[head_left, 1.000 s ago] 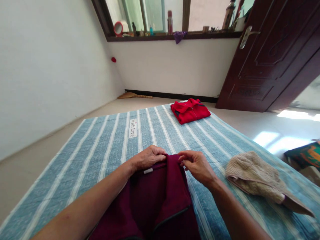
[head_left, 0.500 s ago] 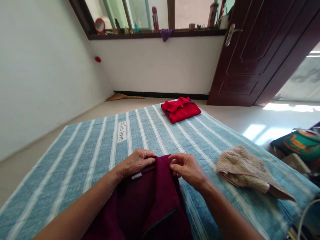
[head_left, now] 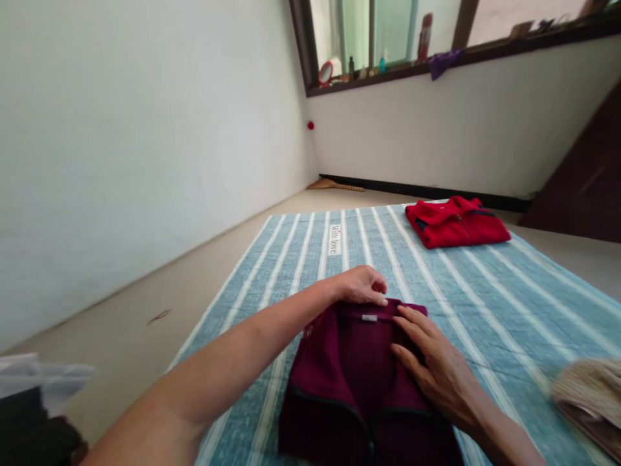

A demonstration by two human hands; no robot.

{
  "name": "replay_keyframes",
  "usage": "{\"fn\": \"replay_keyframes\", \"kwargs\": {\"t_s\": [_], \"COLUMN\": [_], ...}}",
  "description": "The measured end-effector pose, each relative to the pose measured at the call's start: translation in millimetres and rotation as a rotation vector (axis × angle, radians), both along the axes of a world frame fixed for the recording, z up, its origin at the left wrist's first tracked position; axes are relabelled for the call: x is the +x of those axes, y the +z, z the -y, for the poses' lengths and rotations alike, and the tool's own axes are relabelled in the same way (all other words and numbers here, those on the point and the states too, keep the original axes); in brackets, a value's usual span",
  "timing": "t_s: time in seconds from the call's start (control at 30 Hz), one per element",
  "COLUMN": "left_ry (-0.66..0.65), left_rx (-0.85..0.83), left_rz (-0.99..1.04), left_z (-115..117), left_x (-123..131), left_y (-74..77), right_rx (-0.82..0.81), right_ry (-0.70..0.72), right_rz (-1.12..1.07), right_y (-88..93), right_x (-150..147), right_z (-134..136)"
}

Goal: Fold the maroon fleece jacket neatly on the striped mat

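- The maroon zip jacket (head_left: 359, 382) lies front-up at the near edge of the striped blue mat (head_left: 301, 252), its collar pointing toward the far edge and its dark zipper running down the middle.
- The left hand (head_left: 361, 286) curls over the far left side of the collar, fingertips pinching the fabric just beside the small white neck label (head_left: 369, 318).
- The right hand (head_left: 431, 362) lies flat and open on the right front panel, fingers spread and pressing the cloth down; it grips nothing.
- To do this smoothing well, I judge the left hand should keep the collar pinned while the flat palm sweeps outward from the zipper, so that wrinkles leave toward the edge and the two panels stay even.
- A folded red jacket (head_left: 456, 223) sits near the far right corner of the mat, well apart from the hands.
- A beige knitted garment (head_left: 587, 395) lies at the right edge, partly cut off by the frame.
- Compared with half a second ago, the right hand has let go of its pinch at the collar and flattened onto the panel, the jacket lies more spread out, and the view has swung left so the door has nearly left the frame.
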State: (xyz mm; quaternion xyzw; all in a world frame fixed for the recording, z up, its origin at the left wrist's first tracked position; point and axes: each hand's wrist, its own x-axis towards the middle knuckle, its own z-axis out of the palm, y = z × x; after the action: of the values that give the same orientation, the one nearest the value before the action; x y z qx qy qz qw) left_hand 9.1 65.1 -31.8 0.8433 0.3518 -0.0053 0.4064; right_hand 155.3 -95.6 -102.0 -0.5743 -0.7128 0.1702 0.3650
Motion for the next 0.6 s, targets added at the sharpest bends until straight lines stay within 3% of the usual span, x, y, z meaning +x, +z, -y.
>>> {"fn": "replay_keyframes", "kwargs": {"t_s": [0.23, 0.43, 0.6], "left_ry": [0.066, 0.134, 0.212], "left_rx": [-0.017, -0.001, 0.07], "left_rz": [-0.037, -0.009, 0.022], "left_z": [4.6, 14.9, 19.4], "left_x": [-58.8, -80.5, -80.7], "left_y": [17.7, 6.3, -1.5], "right_rx": [0.071, 0.047, -0.042], "right_ry": [-0.015, -0.054, -0.175], "right_rz": [0.077, -0.033, -0.369], "right_y": [-15.4, -9.9, -1.2], "right_x": [3.2, -1.7, 4.6], "right_z": [0.7, 2.3, 2.4]}}
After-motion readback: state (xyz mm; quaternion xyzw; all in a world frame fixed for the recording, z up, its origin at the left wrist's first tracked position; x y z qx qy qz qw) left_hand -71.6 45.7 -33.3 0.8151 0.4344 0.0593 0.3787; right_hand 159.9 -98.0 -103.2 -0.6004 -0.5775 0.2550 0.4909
